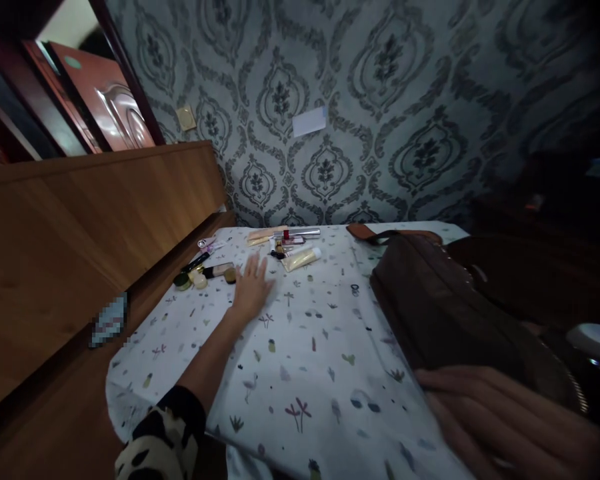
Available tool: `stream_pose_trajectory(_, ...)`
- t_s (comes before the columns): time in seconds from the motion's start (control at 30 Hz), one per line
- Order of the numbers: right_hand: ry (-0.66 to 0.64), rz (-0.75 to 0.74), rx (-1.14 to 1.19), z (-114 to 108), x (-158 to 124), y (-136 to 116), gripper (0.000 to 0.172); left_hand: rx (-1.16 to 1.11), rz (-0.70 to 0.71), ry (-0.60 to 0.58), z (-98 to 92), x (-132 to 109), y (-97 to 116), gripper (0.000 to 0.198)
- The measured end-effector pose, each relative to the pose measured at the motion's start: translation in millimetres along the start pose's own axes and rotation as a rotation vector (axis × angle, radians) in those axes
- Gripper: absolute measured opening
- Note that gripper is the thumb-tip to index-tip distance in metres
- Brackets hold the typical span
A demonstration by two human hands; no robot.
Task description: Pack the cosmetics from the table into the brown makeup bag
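Observation:
My left hand (253, 285) lies flat with fingers stretched out on a white patterned cloth (310, 360), holding nothing. It is nearest a cluster of small cosmetics: a foundation bottle (219, 271), gold-lidded jars (184, 281) and a dark pencil (195, 261). Farther off lie a cream tube (301, 258), a red lipstick (286, 235) and a silver tube (304, 232). My right hand (500, 417), blurred at the lower right, rests with fingers extended against the near end of a brown leather bag (440, 307).
A wooden headboard (80, 247) runs along the left. Patterned wallpaper (380, 100) with a white switch plate (309, 121) stands behind. A reddish door (105, 100) shows at upper left. A white round object (594, 339) sits at the right.

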State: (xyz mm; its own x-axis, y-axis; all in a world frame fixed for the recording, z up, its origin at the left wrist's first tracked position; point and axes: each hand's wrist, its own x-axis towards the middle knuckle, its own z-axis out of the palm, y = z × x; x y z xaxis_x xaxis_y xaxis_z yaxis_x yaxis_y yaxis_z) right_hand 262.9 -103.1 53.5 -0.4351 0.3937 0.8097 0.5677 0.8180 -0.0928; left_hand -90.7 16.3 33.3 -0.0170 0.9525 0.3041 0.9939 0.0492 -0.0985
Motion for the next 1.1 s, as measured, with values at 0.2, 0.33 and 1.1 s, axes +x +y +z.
stream_pose_trajectory(0.2, -0.166, 0.028, 0.279, 58, 50, -33, 0.029, -0.019, -0.359, -0.050, 19.4, 1, -41, 0.070)
stream_pose_trajectory(0.33, -0.371, 0.448, 0.606, 103, 59, -39, 0.043, -0.043, -0.401, -0.111, 27.9, -1, -38, 0.073)
stream_pose_trajectory(1.1, -0.491, 0.745, 0.865, 140, 41, -28, 0.051, -0.015, 0.046, -0.031, 19.5, 12, 6, 0.050)
